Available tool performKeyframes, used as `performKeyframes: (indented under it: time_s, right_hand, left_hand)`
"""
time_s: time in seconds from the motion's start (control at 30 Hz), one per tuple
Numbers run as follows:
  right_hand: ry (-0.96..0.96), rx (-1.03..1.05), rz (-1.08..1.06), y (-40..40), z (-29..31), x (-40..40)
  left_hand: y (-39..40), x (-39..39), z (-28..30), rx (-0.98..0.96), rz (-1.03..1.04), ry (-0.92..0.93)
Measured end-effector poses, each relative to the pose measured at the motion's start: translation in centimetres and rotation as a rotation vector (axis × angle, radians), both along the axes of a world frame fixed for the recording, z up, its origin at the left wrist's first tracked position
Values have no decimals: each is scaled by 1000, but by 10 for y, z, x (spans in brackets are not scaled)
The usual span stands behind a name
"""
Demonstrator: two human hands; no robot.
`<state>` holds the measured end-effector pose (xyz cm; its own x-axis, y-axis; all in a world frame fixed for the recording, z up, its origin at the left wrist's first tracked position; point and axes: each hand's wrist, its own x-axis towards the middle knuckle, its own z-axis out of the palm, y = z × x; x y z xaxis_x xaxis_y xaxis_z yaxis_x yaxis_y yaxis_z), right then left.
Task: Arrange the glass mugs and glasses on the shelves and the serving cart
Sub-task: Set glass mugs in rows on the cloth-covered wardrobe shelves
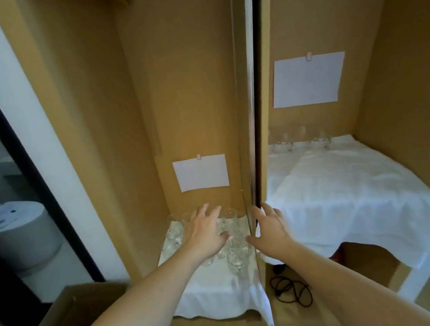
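Several clear glasses (232, 244) stand crowded on a low shelf (215, 291) covered with white cloth, in the left compartment of a wooden cupboard. My left hand (205, 231) reaches over them with fingers spread, holding nothing. My right hand (271, 230) hovers beside the upright divider (248, 132), fingers straight, thumb pointing at the glasses. A second row of glasses (299, 139) stands at the back of a higher cloth-covered surface (345, 188) in the right compartment.
White paper sheets are taped to the back panels, one (201, 173) on the left and one (309, 79) on the right. A black cable (289, 288) lies on the floor under the right surface. A dark glass door (10, 186) stands at the far left.
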<state>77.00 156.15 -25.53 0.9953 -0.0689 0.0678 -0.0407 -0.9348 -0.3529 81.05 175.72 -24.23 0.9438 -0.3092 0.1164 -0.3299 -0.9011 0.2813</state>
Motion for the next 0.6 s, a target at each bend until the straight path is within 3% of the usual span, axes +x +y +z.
performKeyframes:
  time_s: [0.27,0.6]
  right_hand:
    - [172,2,8,66,-41,-8]
    - [366,-17,20,91,-112,43]
  left_hand:
    - [81,9,-41,-57,45,120]
    - [107,43,-117,-138,165,300]
